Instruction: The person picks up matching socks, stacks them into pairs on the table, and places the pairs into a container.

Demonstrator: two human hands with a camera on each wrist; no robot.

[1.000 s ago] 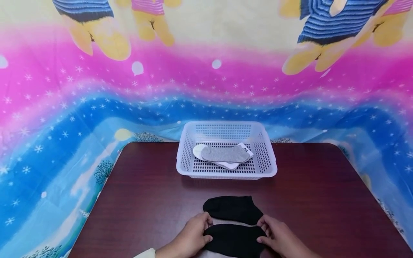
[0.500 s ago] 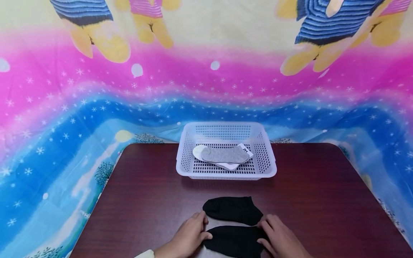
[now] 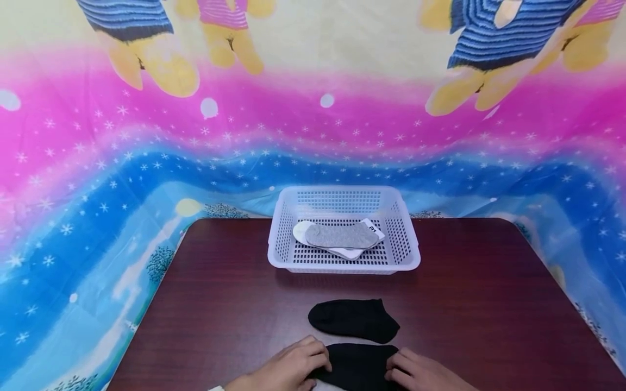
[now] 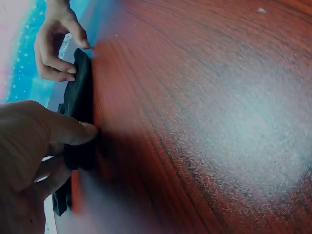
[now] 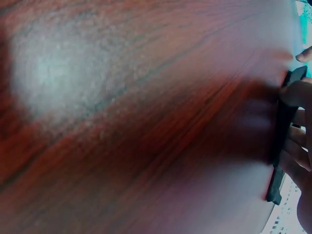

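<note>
Two black ankle socks lie one behind the other on the table in the head view. My left hand [image 3: 292, 365] pinches the left end of the near sock [image 3: 359, 365]. At that sock's right end, my right hand [image 3: 421, 370] holds it with bent fingers. The far sock [image 3: 352, 319] lies flat just beyond, touched by neither hand. In the left wrist view the thumb of my left hand [image 4: 39, 146] presses on the near sock [image 4: 80, 97], its fingers behind. In the right wrist view the thumb of my right hand [image 5: 298, 122] lies along the sock [image 5: 283, 124].
A white perforated plastic basket [image 3: 344, 267] stands at the back of the dark wood table [image 3: 220, 293]. Inside it lie a grey sock [image 3: 342, 235] and white socks [image 3: 300, 232], overlapping. A patterned cloth [image 3: 313, 125] hangs behind the table.
My left hand has shifted right, further over the near sock's left end. My right hand has drawn slightly nearer and its fingers have curled more. Both socks stay roughly where they were.
</note>
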